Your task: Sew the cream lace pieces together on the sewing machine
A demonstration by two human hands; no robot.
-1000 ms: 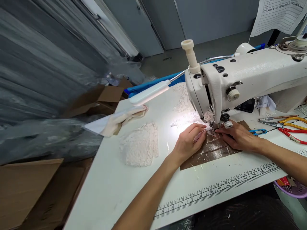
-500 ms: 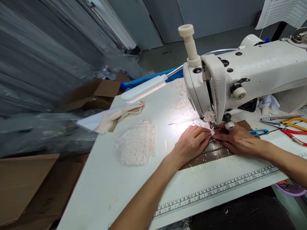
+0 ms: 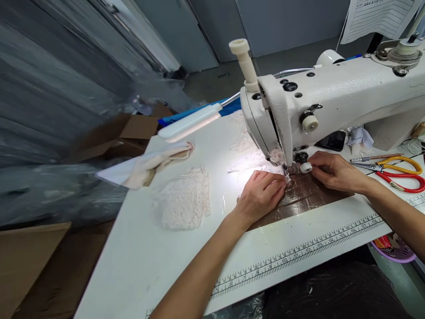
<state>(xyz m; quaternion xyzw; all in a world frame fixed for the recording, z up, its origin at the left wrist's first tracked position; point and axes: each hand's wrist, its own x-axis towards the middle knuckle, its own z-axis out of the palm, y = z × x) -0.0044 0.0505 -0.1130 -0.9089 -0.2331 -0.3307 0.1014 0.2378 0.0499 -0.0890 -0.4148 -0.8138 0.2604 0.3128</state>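
Observation:
My left hand (image 3: 264, 192) lies beside the presser foot (image 3: 286, 172) of a white sewing machine (image 3: 332, 93). Its fingers are closed at the edge of a small pale piece of fabric (image 3: 288, 180) by the needle. Curled fingers of my right hand (image 3: 337, 173) are just right of the machine's lower white knob (image 3: 306, 168); what they pinch, if anything, is hidden. Beneath both hands is a shiny brown sheet (image 3: 302, 199) on the table. Pale lace pieces (image 3: 249, 161) lie behind the left hand, under the lamp's light.
Left on the white table (image 3: 133, 248) are a lace piece (image 3: 186, 199) and folded cloth (image 3: 156, 164). Scissors (image 3: 381, 166) with yellow and red handles lie right. A lamp (image 3: 191, 123) reaches over the table. A printed ruler (image 3: 299, 257) follows its front edge; cardboard boxes (image 3: 29, 261) stand left.
My right hand has left the needle area and moved right, beside the lower knob. My left hand stays at the presser foot. The whole view has shifted slightly.

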